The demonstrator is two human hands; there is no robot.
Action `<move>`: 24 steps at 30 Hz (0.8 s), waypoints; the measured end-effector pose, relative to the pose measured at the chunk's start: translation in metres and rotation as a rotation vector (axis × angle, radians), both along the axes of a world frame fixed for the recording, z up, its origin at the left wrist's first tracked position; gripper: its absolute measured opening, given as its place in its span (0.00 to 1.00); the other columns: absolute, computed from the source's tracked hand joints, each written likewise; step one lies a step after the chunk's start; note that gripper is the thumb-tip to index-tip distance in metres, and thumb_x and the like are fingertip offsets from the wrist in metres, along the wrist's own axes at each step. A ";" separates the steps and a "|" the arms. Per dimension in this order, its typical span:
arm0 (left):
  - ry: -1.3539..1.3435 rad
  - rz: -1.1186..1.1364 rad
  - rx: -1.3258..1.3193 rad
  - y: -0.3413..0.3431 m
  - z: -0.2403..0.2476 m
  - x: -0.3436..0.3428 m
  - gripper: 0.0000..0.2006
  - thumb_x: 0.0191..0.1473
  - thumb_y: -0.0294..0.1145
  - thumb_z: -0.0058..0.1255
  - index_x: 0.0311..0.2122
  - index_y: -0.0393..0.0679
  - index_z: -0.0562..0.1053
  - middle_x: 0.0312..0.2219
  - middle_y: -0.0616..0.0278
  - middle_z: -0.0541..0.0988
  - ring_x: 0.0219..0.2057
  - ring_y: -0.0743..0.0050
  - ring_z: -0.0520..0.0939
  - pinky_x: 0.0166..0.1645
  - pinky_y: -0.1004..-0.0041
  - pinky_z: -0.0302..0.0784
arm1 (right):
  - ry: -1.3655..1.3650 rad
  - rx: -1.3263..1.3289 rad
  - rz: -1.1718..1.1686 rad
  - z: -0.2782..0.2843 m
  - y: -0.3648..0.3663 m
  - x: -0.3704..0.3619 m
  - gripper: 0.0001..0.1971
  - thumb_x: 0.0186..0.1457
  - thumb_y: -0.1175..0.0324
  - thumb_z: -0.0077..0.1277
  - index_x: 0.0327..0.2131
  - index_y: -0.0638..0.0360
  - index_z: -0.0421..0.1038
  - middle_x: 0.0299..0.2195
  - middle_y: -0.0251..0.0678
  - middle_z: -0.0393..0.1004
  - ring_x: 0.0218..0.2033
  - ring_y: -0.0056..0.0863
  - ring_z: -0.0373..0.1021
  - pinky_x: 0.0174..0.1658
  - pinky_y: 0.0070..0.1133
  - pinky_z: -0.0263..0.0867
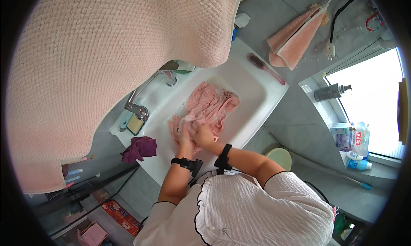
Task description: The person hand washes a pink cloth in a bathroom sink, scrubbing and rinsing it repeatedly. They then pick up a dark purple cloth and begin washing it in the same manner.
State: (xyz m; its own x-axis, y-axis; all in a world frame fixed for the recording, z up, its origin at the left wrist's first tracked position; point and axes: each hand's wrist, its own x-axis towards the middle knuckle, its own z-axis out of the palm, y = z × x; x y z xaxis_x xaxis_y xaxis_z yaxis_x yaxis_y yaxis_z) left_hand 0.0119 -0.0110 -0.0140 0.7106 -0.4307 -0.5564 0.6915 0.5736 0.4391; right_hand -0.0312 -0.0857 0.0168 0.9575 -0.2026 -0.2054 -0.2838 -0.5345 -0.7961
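Observation:
A wet pink cloth garment [210, 101] lies bunched in the white sink [252, 90], with suds on it near my hands. My left hand [186, 134] is closed on a soapy fold of the garment. Pressed close beside it, my right hand [203, 135] is curled into a fist around the same cloth. Part of the garment hangs below and between my wrists. Each wrist wears a black strap.
A chrome faucet [140, 112] and a soap bar [135, 123] sit on the sink's left ledge, near a purple cloth [139, 149]. A brush [266, 68] rests on the far right rim. A large pink towel [107, 66] hangs at upper left. Bottles [332, 93] line the windowsill.

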 end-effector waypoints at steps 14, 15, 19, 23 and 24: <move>0.017 0.026 -0.068 0.009 0.037 -0.016 0.23 0.60 0.48 0.33 0.53 0.43 0.65 0.50 0.59 0.70 0.51 0.63 0.70 0.53 0.67 0.66 | -0.160 -0.428 0.297 -0.060 -0.035 0.022 0.13 0.50 0.66 0.48 0.33 0.70 0.69 0.30 0.44 0.73 0.30 0.36 0.71 0.33 0.32 0.67; 0.054 0.043 -0.136 0.016 0.055 -0.013 0.24 0.60 0.47 0.35 0.54 0.40 0.63 0.50 0.56 0.70 0.52 0.65 0.69 0.54 0.67 0.65 | 0.068 0.066 -0.092 -0.037 -0.043 0.030 0.12 0.50 0.67 0.49 0.33 0.69 0.69 0.27 0.41 0.73 0.28 0.31 0.70 0.29 0.30 0.67; 0.076 0.036 -0.039 0.032 0.048 -0.015 0.25 0.58 0.48 0.38 0.53 0.40 0.63 0.44 0.58 0.71 0.47 0.68 0.71 0.50 0.66 0.67 | -0.029 1.032 -0.550 -0.060 -0.042 0.016 0.06 0.51 0.69 0.51 0.31 0.62 0.70 0.22 0.35 0.71 0.21 0.18 0.67 0.22 0.25 0.65; 0.246 0.078 0.170 0.010 0.086 -0.014 0.21 0.56 0.48 0.41 0.47 0.41 0.67 0.26 0.61 0.76 0.32 0.70 0.77 0.38 0.68 0.73 | -0.047 0.069 -0.076 0.038 0.023 -0.004 0.10 0.49 0.62 0.47 0.30 0.59 0.70 0.20 0.42 0.69 0.30 0.39 0.72 0.35 0.30 0.66; 0.277 0.043 0.152 0.010 0.077 -0.014 0.21 0.55 0.48 0.42 0.46 0.42 0.67 0.27 0.61 0.76 0.33 0.69 0.77 0.39 0.67 0.73 | -0.178 -0.022 -0.085 0.049 0.029 -0.013 0.10 0.49 0.64 0.46 0.31 0.60 0.70 0.20 0.44 0.69 0.29 0.41 0.72 0.34 0.30 0.66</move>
State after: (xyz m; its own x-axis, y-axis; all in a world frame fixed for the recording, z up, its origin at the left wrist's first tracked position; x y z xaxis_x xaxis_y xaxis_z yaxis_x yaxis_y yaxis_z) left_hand -0.0022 -0.0009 0.0625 0.5389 -0.3000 -0.7871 0.7731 0.5473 0.3207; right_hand -0.0439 -0.0563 0.0662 0.9576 -0.2867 -0.0288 -0.1843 -0.5326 -0.8261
